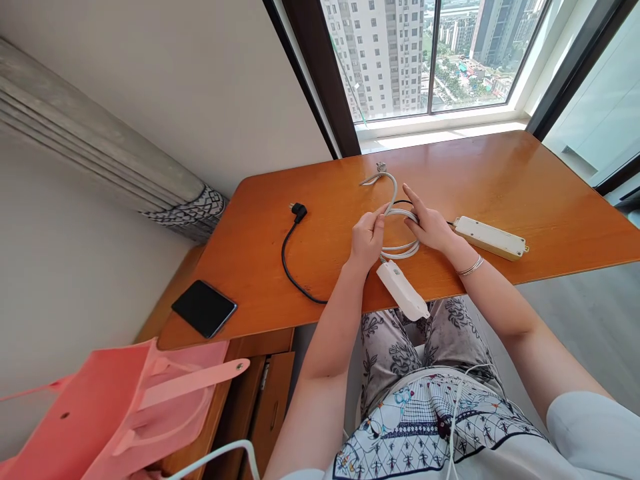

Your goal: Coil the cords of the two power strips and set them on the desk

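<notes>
One white cord (403,253), looped at frame centre, sits pinched in the left hand (367,235) and the right hand (431,225), apparently keeping coils together.

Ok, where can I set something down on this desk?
The wooden desk is bare between the windowsill and the beige power strip, and, more narrowly, between the smartphone and the black power cord. It's crowded around the left hand, right hand, coiled white cable and white power strip.

The wooden surface (250,247) has a bright window (435,63) behind it, a grey curtain (100,143) to its left, and floor (595,303) to its right.
</notes>
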A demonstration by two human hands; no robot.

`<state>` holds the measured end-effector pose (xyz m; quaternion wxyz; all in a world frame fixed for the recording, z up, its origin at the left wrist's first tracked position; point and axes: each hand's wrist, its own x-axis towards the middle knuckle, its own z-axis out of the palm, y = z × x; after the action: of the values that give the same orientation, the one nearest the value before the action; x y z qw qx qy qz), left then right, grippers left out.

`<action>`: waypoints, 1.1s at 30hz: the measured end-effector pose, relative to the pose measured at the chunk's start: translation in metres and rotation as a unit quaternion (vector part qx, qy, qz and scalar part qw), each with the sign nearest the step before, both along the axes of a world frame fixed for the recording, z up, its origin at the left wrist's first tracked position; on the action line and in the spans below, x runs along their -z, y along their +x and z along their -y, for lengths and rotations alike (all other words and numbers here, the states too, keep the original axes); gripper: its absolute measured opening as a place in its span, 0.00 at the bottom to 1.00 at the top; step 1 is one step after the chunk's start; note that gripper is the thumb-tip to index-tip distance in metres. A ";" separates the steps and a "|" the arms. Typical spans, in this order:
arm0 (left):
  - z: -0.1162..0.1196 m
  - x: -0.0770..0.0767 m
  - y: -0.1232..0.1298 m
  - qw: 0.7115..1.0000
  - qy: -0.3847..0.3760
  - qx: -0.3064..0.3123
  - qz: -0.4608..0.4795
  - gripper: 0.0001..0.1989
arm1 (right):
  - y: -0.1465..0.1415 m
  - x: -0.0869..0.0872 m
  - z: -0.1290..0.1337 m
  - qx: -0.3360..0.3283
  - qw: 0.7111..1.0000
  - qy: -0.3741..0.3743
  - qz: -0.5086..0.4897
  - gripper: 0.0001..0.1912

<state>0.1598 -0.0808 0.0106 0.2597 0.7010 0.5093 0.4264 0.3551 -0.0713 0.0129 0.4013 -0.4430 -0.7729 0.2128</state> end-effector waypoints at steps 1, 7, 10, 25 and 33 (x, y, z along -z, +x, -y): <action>-0.001 0.001 0.000 0.999 0.035 0.009 -0.004 0.23 | 0.001 0.000 0.000 0.001 0.999 0.010 0.035 0.35; -0.008 0.009 -0.002 0.987 0.145 0.072 0.003 0.24 | 0.011 0.001 -0.005 0.039 0.982 0.116 0.140 0.37; -0.006 0.009 -0.001 0.984 0.150 0.073 0.055 0.24 | 0.012 0.000 -0.008 0.060 0.978 0.165 0.109 0.28; -0.001 -0.004 0.008 0.899 0.039 0.008 0.435 0.13 | 0.001 -0.020 0.004 -0.156 0.965 -0.124 -0.168 0.15; -0.001 -0.005 0.011 0.896 0.047 0.004 0.441 0.17 | 0.003 -0.018 -0.001 -0.188 0.920 -0.225 -0.258 0.20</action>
<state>0.1703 -0.0793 0.0159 0.4262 0.4545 0.3183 0.7145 0.3579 -0.0708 0.0312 0.4295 -0.2976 -0.6432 0.5597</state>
